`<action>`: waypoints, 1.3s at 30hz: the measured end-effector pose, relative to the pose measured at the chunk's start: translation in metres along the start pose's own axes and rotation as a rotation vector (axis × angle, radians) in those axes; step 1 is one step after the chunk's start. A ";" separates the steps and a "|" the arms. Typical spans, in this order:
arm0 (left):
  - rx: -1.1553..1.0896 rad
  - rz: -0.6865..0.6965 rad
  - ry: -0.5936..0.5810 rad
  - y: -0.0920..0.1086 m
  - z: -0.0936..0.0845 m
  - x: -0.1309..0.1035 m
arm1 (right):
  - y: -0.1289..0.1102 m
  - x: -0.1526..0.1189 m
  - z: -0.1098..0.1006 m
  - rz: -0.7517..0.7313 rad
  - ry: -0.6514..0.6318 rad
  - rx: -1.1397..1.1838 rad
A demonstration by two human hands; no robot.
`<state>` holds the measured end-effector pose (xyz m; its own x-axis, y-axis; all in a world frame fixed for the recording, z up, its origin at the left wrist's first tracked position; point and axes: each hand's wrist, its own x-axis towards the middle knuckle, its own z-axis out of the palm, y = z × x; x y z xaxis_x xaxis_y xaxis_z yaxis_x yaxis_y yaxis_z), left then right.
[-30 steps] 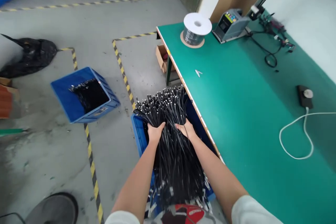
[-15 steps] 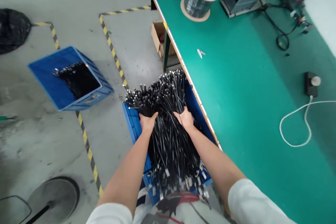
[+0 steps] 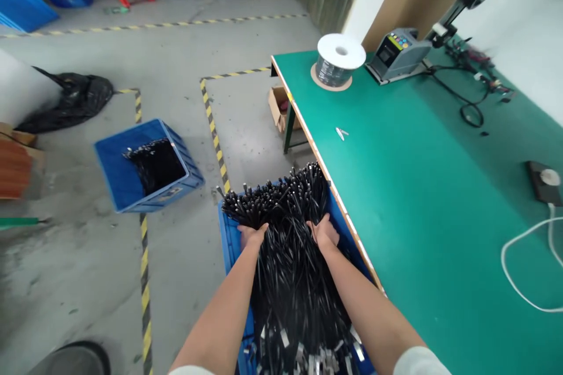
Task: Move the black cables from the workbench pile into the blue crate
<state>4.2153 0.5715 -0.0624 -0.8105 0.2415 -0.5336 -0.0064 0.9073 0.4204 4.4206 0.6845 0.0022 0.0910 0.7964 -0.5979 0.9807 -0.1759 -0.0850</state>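
Workshop floor, blue crate | both hands clasp black cable bundle

Cable bundle in crate between left hand and right hand fingers. Table right of right fingers. Second crate far left of left fingers. Spool, dispenser well beyond fingertips on table.

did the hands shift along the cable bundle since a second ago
No. The left hand and right hand grip the cable bundle at the same spot above the blue crate; only the camera moved.
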 end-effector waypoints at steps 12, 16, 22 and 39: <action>0.486 0.527 -0.179 -0.049 -0.004 -0.153 | 0.076 -0.082 0.049 -0.591 0.267 -0.211; 0.596 0.448 -0.277 -0.062 0.019 -0.140 | 0.096 -0.054 0.073 -0.579 0.108 -0.250; 0.641 0.410 -0.428 -0.046 0.011 -0.123 | 0.073 -0.059 0.027 -0.586 -0.142 -0.261; 1.111 1.247 -0.454 -0.131 -0.071 -0.226 | 0.232 -0.386 0.181 0.384 0.155 1.141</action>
<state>4.3575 0.3734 0.0551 0.2045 0.8187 -0.5365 0.9780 -0.1484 0.1463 4.5814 0.2314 0.0695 0.4387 0.6278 -0.6430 0.1766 -0.7618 -0.6233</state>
